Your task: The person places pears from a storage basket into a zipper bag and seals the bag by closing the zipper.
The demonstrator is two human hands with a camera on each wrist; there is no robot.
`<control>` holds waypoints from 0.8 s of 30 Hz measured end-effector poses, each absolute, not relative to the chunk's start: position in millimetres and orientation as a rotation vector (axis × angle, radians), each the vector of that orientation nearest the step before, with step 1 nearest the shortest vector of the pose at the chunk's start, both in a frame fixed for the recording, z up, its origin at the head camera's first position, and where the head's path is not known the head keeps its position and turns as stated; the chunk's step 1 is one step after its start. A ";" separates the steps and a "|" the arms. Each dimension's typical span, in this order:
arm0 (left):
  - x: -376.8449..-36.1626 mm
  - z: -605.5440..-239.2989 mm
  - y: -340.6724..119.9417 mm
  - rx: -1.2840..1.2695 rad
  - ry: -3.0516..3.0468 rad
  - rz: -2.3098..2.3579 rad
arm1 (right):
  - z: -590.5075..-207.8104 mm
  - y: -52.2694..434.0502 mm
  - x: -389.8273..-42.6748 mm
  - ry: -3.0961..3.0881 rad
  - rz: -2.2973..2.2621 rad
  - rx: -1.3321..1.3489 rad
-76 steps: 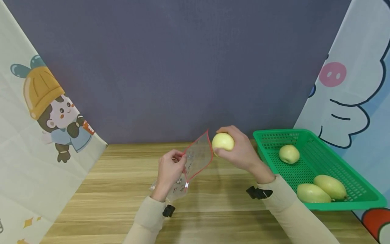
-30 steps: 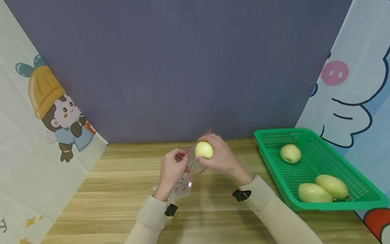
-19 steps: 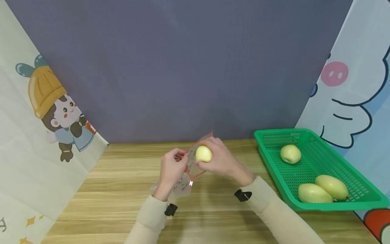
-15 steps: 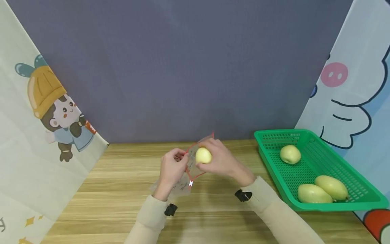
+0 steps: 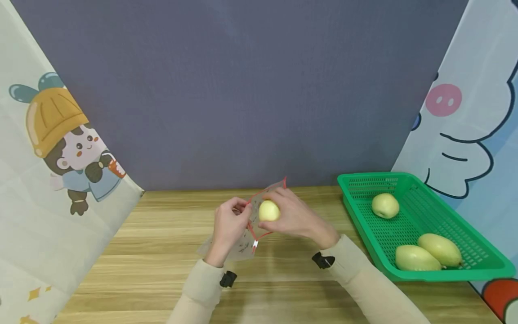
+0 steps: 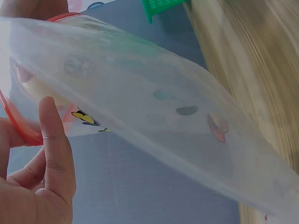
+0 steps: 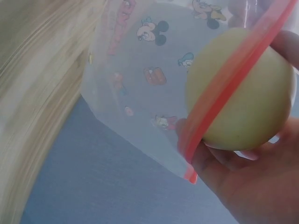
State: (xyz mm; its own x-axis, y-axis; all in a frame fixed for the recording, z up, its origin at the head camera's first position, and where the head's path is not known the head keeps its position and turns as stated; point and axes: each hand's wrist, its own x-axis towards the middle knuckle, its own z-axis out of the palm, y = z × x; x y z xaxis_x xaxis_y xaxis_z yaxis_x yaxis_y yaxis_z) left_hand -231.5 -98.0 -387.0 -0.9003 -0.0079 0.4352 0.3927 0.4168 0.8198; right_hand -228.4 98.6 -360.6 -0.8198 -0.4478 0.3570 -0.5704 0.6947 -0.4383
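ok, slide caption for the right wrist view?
Right hand grips a pale yellow fruit at the open mouth of a red-edged, cartoon-printed bag.

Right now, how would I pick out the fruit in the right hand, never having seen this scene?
From the green basket at the right of the head view, go left across the wooden table. There the right hand grips a round, pale yellow fruit at the mouth of a clear, red-edged bag. It is the only fruit in view outside the basket.
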 end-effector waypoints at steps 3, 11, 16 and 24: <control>-231.6 -387.1 -97.7 -0.320 -2.309 -1.483 | -361.3 98.5 -229.2 -2.700 0.819 0.808; -230.3 -386.6 -97.5 -0.324 -2.316 -1.509 | -362.0 98.1 -230.0 -2.723 0.844 0.813; -229.9 -387.5 -96.3 -0.342 -2.302 -1.555 | -363.5 98.6 -230.5 -2.721 0.823 0.827; -231.2 -390.9 -95.5 -0.335 -2.295 -1.574 | -359.2 101.9 -231.0 -2.523 0.922 0.944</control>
